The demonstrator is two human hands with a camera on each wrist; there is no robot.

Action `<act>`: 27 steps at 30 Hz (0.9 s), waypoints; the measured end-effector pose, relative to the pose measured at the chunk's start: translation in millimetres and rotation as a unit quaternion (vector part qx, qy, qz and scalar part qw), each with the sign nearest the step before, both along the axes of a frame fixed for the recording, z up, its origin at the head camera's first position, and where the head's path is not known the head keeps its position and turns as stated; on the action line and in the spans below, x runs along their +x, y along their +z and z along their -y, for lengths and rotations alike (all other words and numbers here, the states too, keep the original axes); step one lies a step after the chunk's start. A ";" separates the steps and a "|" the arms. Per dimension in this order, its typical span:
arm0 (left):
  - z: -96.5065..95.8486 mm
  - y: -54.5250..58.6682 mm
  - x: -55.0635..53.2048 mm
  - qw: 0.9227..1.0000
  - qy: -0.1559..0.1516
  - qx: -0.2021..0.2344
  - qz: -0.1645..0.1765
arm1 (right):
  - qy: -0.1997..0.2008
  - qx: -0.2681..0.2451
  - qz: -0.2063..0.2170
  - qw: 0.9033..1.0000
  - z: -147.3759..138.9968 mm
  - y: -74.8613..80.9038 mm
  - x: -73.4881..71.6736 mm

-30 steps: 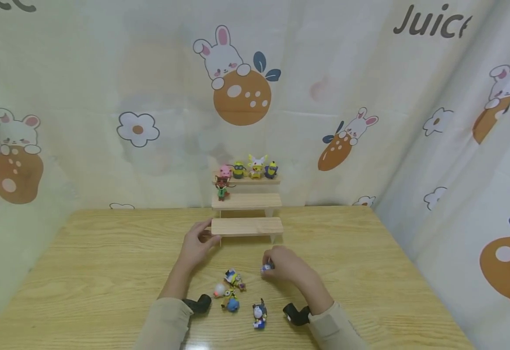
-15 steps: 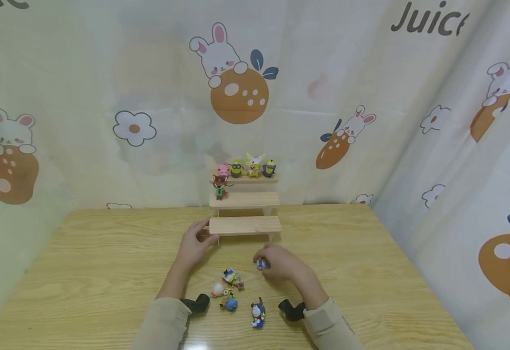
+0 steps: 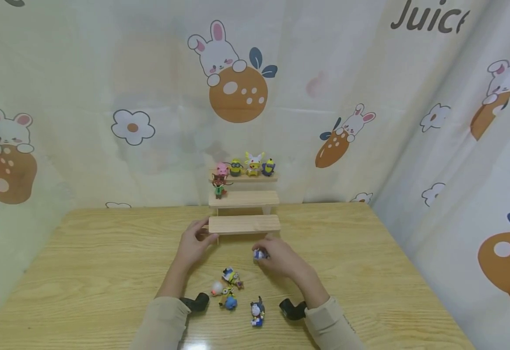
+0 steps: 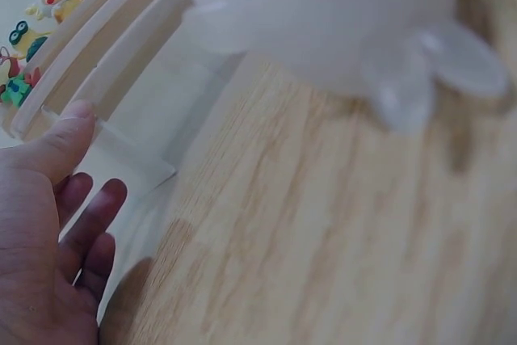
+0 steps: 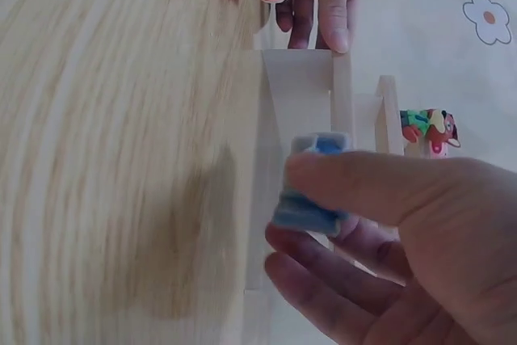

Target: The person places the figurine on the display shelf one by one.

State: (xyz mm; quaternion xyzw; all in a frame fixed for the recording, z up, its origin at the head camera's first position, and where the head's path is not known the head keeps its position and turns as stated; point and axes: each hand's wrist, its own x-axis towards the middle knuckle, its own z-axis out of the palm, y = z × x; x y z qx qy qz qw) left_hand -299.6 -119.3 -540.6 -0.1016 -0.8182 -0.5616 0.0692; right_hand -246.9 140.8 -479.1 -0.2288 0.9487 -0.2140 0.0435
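Note:
My right hand [image 3: 283,255] pinches a small blue-and-white toy figurine [image 3: 260,254] between thumb and fingers, just in front of the wooden three-step display stand [image 3: 243,224]. In the right wrist view the thumb covers part of the blurred figurine [image 5: 311,214]. At the stand's left end is my left hand [image 3: 193,243]; its thumb touches the lowest step while the other fingers hang loosely bent, as the left wrist view shows. A fox figurine [image 3: 219,187] in green stands at the left of the middle step. The bottom step bears nothing.
Along the top step stand several figurines, among them a pink pig [image 3: 222,168] and a white-eared yellow one [image 3: 253,165]. Several more lie between my forearms: a white round one [image 3: 217,288], minion-like ones [image 3: 231,276] and a dark-blue horned one [image 3: 257,312]. A printed curtain [image 3: 163,87] hangs behind.
My right hand has moved left and forward with the figurine, closer to the stand. The left hand keeps its place at the stand's end. The head view has shifted slightly.

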 end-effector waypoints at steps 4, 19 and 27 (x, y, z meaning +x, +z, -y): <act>-0.4 0.4 0.6 1.000 -0.004 0.002 0.001 | -0.003 -0.027 0.014 1.000 -2.4 2.9 1.8; 3.3 -0.7 -0.5 1.000 -0.009 -0.001 0.003 | -0.013 -0.074 -0.015 0.997 -9.1 7.3 -0.8; 1.7 -0.9 0.2 1.000 -0.008 -0.006 -0.010 | 0.002 -0.072 -0.017 0.997 -12.4 6.6 0.9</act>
